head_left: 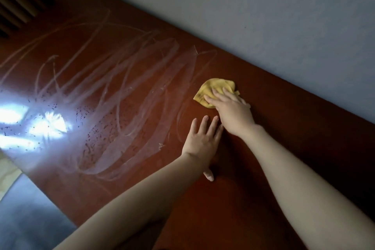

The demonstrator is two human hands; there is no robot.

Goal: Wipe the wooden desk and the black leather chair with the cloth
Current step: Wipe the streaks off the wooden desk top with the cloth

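Observation:
A reddish-brown wooden desk (263,148) fills most of the view, running from the near right to the far left. A crumpled yellow cloth (211,88) lies on it near the wall side. My right hand (231,110) presses flat on the cloth with straight fingers. My left hand (203,140) lies flat on the bare desk just beside and below it, fingers spread. Wet looping wipe streaks (121,91) cover the desk's left half. The black leather chair is not in view.
A pale grey-blue wall (263,16) runs along the desk's far edge. Bright light glares off the wet desk surface (40,124) at left. A slatted dark panel (18,0) stands at the top left. Grey floor (30,219) shows below the desk's near edge.

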